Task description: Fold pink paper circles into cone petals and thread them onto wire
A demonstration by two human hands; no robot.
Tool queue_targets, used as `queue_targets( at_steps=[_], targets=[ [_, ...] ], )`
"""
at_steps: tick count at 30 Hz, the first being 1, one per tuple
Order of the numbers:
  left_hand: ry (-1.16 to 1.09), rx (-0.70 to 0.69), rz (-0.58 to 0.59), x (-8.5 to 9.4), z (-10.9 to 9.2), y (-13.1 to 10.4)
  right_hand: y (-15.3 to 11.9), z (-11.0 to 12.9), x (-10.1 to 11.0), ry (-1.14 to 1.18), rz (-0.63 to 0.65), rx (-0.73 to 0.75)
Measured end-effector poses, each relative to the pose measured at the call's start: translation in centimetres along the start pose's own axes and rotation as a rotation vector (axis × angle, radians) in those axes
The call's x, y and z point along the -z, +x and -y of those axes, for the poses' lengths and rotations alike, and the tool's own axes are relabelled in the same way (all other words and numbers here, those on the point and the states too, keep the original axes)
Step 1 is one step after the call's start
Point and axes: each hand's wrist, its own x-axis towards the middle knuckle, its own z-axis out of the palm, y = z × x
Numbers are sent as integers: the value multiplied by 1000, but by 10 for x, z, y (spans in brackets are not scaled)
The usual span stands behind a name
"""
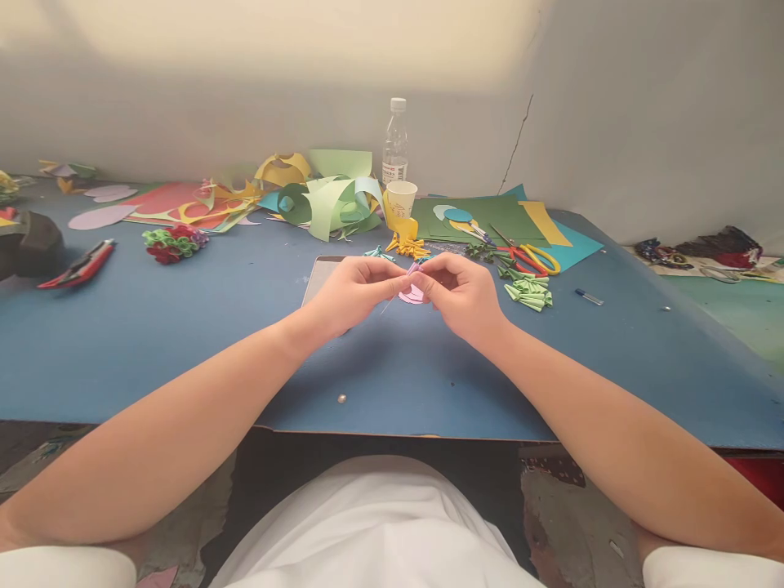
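In the head view my left hand and my right hand meet above the table. Between their fingertips they pinch a small purple rolled paper piece. A pink paper piece shows just below the fingers; whether it is joined to the roll I cannot tell. A thin, needle-like line slants down by my left thumb. Behind the hands lie little rolled cones in blue, yellow and light green. A flat grey object is partly covered by my left hand.
On the blue table stand a plastic bottle and a paper cup. Scissors lie right, near green paper sheets. A red utility knife and a paper flower bunch lie left. A bead sits near the front edge.
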Motion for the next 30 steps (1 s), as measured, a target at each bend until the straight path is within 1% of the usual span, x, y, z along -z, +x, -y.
queue_targets(
  at_steps=[5, 10, 14, 18, 24, 30],
  targets=[
    [35, 30, 6, -1, 1, -1, 1, 4, 0, 31, 29, -78],
    [49, -36, 22, -2, 7, 2, -1, 7, -1, 14, 43, -108],
    [76, -30, 13, -2, 8, 3, -2, 6, -1, -30, 65, -108],
    [91, -11, 4, -2, 6, 3, 0, 3, 0, -128, 90, -21],
    [106, 4, 44, 1, 3, 2, 1, -1, 3, -244, 106, 101],
    [117, -9, 76, 3, 4, 2, 0, 0, 3, -292, 63, 184]
  ],
)
